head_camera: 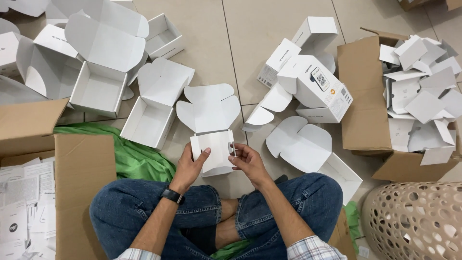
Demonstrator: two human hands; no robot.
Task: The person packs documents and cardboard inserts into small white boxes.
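I sit cross-legged on a tiled floor, and both hands hold a small white cardboard box (211, 150) whose rounded lid flaps stand open, away from me. My left hand (189, 164), with a dark watch on the wrist, grips the box's left side, thumb on the front panel. My right hand (247, 162) grips the right side, fingers curled around a small cut-out in the edge. My blue-jeaned knees lie just below the box.
Several open white boxes (101, 72) lie on the floor to the left and right (315, 86). A brown carton (365, 91) of flat white pieces stands at right, another carton (79, 168) of papers at left. Green cloth (137, 156) lies beside me; a perforated beige basket (416, 221) stands at lower right.
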